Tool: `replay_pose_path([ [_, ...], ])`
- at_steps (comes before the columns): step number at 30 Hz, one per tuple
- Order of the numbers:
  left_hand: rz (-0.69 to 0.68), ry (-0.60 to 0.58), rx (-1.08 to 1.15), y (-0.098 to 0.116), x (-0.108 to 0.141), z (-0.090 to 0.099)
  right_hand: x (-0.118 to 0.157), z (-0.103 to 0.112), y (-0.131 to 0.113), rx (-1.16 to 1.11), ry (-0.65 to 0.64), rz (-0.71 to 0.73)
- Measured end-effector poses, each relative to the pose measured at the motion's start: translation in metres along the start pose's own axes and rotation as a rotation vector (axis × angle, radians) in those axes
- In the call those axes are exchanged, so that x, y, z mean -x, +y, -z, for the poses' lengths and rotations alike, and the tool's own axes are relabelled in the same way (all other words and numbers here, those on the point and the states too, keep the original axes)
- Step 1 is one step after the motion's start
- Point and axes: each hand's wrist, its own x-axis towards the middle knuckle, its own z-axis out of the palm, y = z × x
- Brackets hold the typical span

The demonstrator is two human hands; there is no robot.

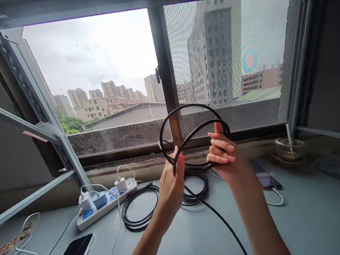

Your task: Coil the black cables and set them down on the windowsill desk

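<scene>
Spanning the black cable (191, 105) above the desk (202, 241), head view: left hand (171, 184), grip closed, thumb pinning crossed strands; right hand (223, 150), grip closed around the opposite side, apparently to keep the loops spread.

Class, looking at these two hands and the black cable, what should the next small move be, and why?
Perhaps bring the right hand slightly towards the left hand: between them the thin black cable spans in unevenly spread loops, and one length trails below.
</scene>
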Motion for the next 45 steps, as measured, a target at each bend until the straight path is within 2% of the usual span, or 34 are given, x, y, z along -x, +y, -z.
replay_pose_path([
  [2,-0.006,0.054,0.076,-0.007,-0.010,0.002,-0.005,-0.002,0.010,0.043,-0.048,-0.082],
  [4,-0.007,0.053,0.147,-0.013,-0.019,0.003,-0.009,-0.003,0.020,0.116,-0.058,-0.091],
  [7,-0.067,0.070,0.256,-0.019,-0.029,0.006,-0.014,0.000,0.029,0.249,0.001,-0.003],
  [11,-0.220,0.178,0.324,-0.023,-0.036,0.014,-0.018,0.009,0.024,0.472,0.130,0.159],
  [14,-0.329,0.213,0.290,-0.024,-0.036,0.021,-0.019,0.015,0.019,0.802,0.118,0.234],
  [16,-0.369,0.230,0.242,-0.023,-0.034,0.026,-0.019,0.016,0.020,0.988,0.102,0.336],
  [20,-0.480,0.315,-0.033,-0.020,-0.026,0.037,-0.020,0.015,0.033,1.244,0.111,0.714],
  [22,-0.595,0.384,-0.181,-0.016,-0.022,0.041,-0.021,0.013,0.041,1.344,0.060,0.835],
  [25,-0.812,0.453,-0.252,-0.011,-0.015,0.042,-0.020,0.008,0.049,1.369,-0.056,0.889],
  [28,-0.898,0.460,-0.186,-0.008,-0.010,0.036,-0.016,0.004,0.052,1.277,-0.146,0.774],
  [31,-0.832,0.411,-0.096,-0.006,-0.005,0.027,-0.011,0.003,0.051,1.225,-0.051,0.640],
  [35,-0.679,0.302,-0.009,-0.006,-0.004,0.022,-0.004,0.001,0.047,1.197,0.063,0.663],
  [38,-0.519,0.303,0.043,-0.009,-0.009,0.023,-0.001,-0.002,0.042,1.126,0.134,0.634],
  [41,-0.356,0.295,0.121,-0.015,-0.018,0.022,-0.003,-0.001,0.038,0.941,0.270,0.605],
  [45,-0.222,0.157,0.264,-0.023,-0.027,0.013,-0.012,0.005,0.037,0.610,0.452,0.639],
])
